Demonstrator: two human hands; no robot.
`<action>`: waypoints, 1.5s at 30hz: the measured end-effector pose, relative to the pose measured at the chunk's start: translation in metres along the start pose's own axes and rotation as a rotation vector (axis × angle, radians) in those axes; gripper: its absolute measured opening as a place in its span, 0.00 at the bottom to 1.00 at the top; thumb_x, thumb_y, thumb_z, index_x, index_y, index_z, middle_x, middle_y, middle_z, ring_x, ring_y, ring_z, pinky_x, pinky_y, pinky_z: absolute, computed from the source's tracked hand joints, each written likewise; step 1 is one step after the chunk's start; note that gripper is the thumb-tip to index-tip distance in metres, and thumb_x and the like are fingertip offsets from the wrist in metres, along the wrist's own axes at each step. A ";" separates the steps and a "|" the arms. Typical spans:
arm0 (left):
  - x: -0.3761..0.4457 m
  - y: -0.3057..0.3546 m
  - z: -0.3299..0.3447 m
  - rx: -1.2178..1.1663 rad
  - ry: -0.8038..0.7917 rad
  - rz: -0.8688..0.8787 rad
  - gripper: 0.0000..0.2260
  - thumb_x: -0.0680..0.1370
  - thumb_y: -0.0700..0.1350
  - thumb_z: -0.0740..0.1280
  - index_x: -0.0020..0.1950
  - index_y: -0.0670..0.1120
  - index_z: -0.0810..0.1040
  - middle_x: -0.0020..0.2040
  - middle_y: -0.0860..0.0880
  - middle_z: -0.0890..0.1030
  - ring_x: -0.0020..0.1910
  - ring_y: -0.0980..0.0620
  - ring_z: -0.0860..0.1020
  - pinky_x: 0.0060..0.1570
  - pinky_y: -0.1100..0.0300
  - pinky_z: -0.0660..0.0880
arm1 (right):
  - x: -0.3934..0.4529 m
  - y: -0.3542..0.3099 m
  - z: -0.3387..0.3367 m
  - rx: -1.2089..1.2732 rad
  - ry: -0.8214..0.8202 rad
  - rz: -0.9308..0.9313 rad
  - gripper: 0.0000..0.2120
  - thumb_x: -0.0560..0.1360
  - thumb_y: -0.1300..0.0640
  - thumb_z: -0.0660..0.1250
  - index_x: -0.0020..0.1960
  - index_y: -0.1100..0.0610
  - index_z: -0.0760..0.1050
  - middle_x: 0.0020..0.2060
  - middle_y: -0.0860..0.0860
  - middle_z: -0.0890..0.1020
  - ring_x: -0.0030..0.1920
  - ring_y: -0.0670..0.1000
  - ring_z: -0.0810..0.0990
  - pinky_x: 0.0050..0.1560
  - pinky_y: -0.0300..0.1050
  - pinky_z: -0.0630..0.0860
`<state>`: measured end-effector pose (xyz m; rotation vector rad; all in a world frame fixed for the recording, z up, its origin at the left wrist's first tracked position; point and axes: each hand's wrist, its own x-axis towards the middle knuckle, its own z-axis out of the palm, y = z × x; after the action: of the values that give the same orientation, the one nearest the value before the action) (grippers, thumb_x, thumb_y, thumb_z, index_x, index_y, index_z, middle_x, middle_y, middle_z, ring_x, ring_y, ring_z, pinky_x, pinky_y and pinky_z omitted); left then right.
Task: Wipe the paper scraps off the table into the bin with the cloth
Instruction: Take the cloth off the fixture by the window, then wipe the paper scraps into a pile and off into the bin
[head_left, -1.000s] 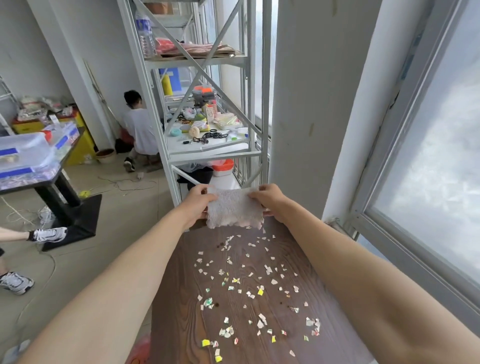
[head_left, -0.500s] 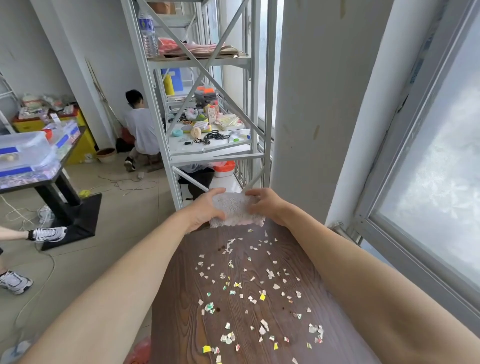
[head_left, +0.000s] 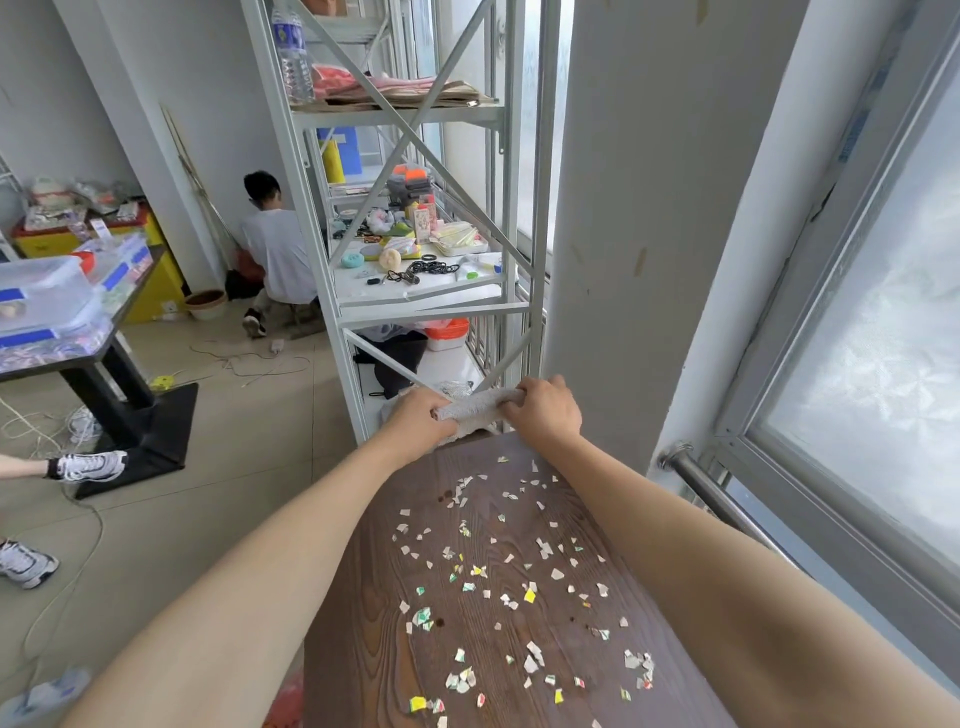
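Both hands, left hand (head_left: 418, 418) and right hand (head_left: 545, 410), clench the rolled cloth (head_left: 470, 409) at the tabletop's (head_left: 374, 597) far edge, paper scraps (head_left: 498, 577) strewn behind.

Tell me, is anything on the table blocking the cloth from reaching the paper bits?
No, nothing visible does. Both hands, left and right, hold the cloth at the far table edge, and only bare wood lies between it and the paper scraps.

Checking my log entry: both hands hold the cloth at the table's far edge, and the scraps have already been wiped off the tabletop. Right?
Not quite. In the head view both hands, left and right, hold the cloth at the table's far edge, but the paper scraps still lie scattered across the tabletop.
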<state>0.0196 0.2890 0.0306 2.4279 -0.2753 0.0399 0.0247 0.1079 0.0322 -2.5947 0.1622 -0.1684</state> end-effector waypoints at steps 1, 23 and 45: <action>0.001 0.002 0.004 -0.060 0.027 0.001 0.10 0.70 0.39 0.67 0.47 0.35 0.81 0.35 0.49 0.69 0.36 0.51 0.68 0.37 0.60 0.61 | -0.001 -0.002 0.003 0.055 0.036 0.050 0.20 0.73 0.49 0.65 0.60 0.59 0.71 0.56 0.58 0.74 0.56 0.62 0.78 0.54 0.51 0.74; 0.003 -0.047 0.135 -0.095 -0.131 -0.027 0.20 0.76 0.49 0.67 0.68 0.48 0.72 0.63 0.50 0.74 0.54 0.52 0.77 0.59 0.53 0.74 | 0.031 0.087 0.115 0.815 -0.193 0.665 0.15 0.74 0.63 0.67 0.60 0.65 0.77 0.56 0.61 0.82 0.55 0.59 0.82 0.60 0.52 0.78; -0.020 -0.217 0.171 0.285 0.233 -0.527 0.19 0.77 0.39 0.63 0.69 0.45 0.72 0.69 0.47 0.72 0.66 0.43 0.69 0.65 0.48 0.67 | 0.128 0.219 0.185 -0.307 -0.115 0.162 0.23 0.76 0.67 0.57 0.72 0.61 0.64 0.60 0.62 0.74 0.59 0.64 0.76 0.55 0.57 0.75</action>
<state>0.0379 0.3447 -0.2400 2.6680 0.5076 0.1336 0.1611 -0.0054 -0.2270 -2.8700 0.3815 0.0705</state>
